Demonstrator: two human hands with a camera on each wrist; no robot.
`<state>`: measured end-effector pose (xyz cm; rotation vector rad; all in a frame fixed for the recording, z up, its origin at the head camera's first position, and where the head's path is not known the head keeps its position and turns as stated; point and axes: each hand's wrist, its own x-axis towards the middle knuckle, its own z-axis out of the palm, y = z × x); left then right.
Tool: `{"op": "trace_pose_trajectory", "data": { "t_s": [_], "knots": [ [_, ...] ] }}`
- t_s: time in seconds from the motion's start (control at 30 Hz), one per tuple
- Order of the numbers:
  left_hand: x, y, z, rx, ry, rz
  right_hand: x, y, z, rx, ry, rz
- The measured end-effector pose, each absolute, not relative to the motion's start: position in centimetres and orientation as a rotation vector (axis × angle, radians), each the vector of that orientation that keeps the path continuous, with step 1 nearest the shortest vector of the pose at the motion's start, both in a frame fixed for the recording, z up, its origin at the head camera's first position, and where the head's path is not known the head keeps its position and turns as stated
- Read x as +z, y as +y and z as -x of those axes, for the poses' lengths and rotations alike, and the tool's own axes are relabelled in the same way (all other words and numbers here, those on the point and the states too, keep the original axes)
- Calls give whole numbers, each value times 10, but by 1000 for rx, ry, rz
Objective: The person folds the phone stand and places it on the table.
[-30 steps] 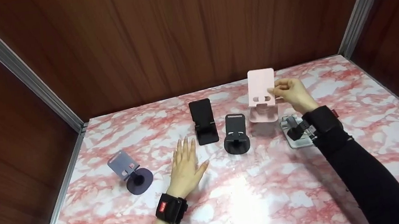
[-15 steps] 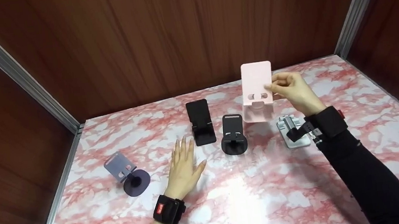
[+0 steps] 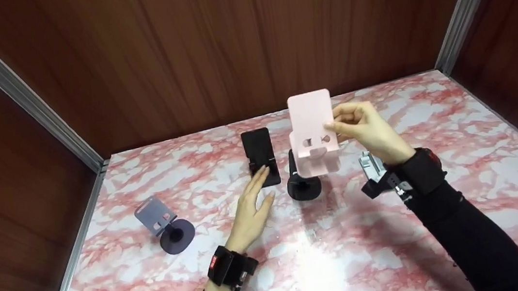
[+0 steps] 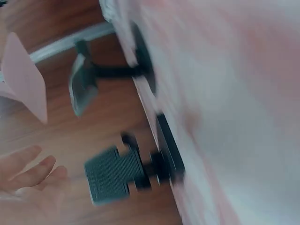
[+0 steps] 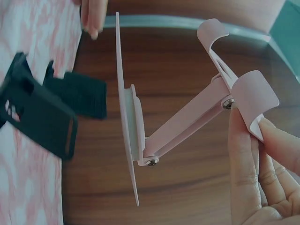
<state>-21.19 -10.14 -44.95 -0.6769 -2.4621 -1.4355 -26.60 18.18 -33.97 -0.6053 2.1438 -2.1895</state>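
Observation:
My right hand (image 3: 369, 128) pinches the edge of a pink phone stand (image 3: 310, 113) between thumb and fingers. In the right wrist view the stand's hinged arm (image 5: 185, 117) and flat base (image 5: 125, 112) show, with the base held off the table. My left hand (image 3: 249, 215) is in the air with fingers extended and nothing in them. Its fingertips overlap the lower part of a black phone stand (image 3: 259, 148) in the head view; the left wrist view shows the hand apart from that stand (image 4: 115, 174). Behind the pink stand, a black round-based phone stand (image 3: 304, 190) is partly hidden.
A grey-purple phone stand (image 3: 177, 237) with a round base stands at the left. A white folded stand (image 3: 371, 166) lies at the right, partly covered by my right wrist strap. Wood-grain panels (image 3: 228, 46) enclose the marbled pink table (image 3: 147, 280).
My right hand has lifted the pink stand and carried it left, across in front of the round-based black stand. My left hand has risen off the table and shifted right.

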Motion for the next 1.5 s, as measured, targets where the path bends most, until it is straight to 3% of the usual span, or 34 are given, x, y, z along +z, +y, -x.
{"op": "trace_pose_trajectory", "data": {
  "t_s": [0.53,1.1,1.5],
  "knots": [
    [-442,-81,215,-2420,-2155,492,-355,150,247,-2060,2163,716],
    [-448,-84,223,-2434,-2159,228,-373,136,249,-1929,2364,751],
    [-448,-86,222,-2327,-2226,350,-375,141,247,-1874,2219,766]
  ]
}}
